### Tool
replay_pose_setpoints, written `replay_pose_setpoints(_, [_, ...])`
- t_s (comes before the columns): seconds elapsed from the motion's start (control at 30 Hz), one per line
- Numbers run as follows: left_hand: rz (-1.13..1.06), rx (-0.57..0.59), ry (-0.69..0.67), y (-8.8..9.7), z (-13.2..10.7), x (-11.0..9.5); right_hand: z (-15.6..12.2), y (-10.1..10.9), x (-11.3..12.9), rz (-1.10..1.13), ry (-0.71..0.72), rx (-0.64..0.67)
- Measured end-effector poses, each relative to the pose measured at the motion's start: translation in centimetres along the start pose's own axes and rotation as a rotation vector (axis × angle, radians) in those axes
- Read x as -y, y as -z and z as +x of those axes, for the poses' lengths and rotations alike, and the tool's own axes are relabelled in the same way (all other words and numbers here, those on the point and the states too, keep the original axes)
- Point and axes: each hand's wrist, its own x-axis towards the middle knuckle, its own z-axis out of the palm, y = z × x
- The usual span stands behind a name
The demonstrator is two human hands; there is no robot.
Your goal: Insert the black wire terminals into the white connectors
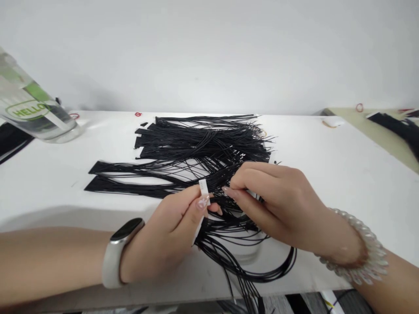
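Note:
My left hand (170, 226) pinches a small white connector strip (204, 192) between thumb and fingers. A bunch of black wires (242, 270) runs out below that hand and loops down over the table's front edge. My right hand (281, 205) is close by on the right, thumb and index finger pinched together. Whatever may be between those fingertips is too small to make out. Just behind both hands lie two flat black cable bundles (131, 185), their wires fanning out to the right. Farther back rests a thick stack of black wires (196, 141) with loose, thin ends on its right side.
A clear container of water marked HELLO (36, 104) stands at the left. Small red rings (138, 114) lie along the back of the white table (327, 174). On a yellowish surface (360, 124) at the right is another black bundle (397, 128). A white wall rises behind.

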Motion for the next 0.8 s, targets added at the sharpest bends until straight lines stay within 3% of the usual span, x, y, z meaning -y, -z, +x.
replay_pose_setpoints(0.47, [-0.036,0.087,-0.034,-0.4,0.0,0.6,0.3,-0.9,0.2,0.144,-0.005,-0.034])
replay_pose_setpoints(0.63, [0.063,-0.059,0.005,-0.4,0.9,0.3,0.7,-0.2,-1.9,0.022,-0.079,-0.029])
replay_pose_setpoints(0.8, [0.146,-0.21,-0.03,1.7,2.2,-0.1,-0.3,3.0,-2.6,-0.056,-0.265,-0.285])
